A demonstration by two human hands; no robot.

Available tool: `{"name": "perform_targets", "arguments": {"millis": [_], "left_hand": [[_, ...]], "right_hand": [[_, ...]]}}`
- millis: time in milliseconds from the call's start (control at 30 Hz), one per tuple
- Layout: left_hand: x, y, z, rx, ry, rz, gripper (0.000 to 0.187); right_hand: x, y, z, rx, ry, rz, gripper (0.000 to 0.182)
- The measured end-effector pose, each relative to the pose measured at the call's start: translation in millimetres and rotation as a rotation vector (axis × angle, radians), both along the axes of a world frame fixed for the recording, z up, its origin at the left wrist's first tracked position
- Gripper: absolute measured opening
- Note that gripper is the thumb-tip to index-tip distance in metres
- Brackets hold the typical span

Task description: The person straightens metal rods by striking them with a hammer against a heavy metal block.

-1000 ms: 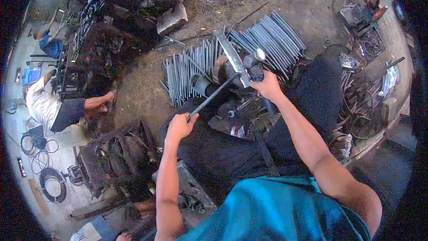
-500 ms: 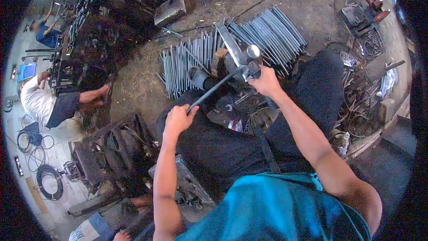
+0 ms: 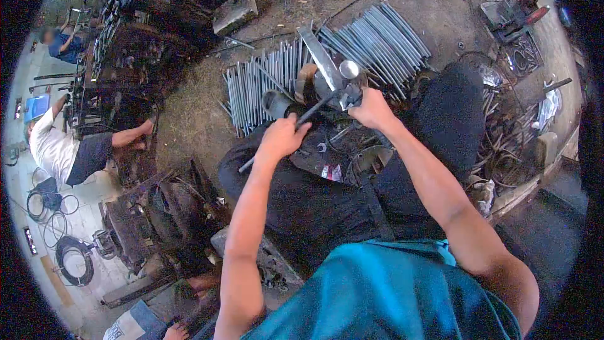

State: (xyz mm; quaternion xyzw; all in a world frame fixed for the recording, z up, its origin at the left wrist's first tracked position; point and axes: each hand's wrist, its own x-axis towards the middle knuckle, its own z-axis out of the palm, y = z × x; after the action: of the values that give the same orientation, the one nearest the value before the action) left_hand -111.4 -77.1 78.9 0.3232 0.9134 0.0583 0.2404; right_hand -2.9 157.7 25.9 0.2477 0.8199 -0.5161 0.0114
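Grey metal rods (image 3: 251,94) are laid side by side on the ground. Right of them, a single rod (image 3: 247,165) is gripped partway along by the left hand (image 3: 280,135), fingers curled, thumb towards its far end, forearm extended; the rod is slanted up to the flat metal bar (image 3: 319,55). Rod positioning seems in hand; steady alignment seems called for. By the round metal head (image 3: 349,69), the right hand (image 3: 374,110) is closed around a dark part, mostly hidden, arm angled inward.
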Motion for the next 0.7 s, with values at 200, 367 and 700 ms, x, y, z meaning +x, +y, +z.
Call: {"name": "perform_targets", "arguments": {"millis": [200, 367, 700], "left_hand": [[-7, 74, -36, 0.021, 0.023, -0.032, 0.037], [-4, 70, -52, -0.038, 0.072, -0.045, 0.035], [-2, 68, -48, 0.079, 0.065, -0.015, 0.04]], "right_hand": [[3, 0, 6, -0.057, -0.039, -0.026, 0.031], [7, 0, 22, -0.022, -0.072, -0.047, 0.033], [6, -1, 15, 0.114, 0.039, -0.046, 0.045]]}}
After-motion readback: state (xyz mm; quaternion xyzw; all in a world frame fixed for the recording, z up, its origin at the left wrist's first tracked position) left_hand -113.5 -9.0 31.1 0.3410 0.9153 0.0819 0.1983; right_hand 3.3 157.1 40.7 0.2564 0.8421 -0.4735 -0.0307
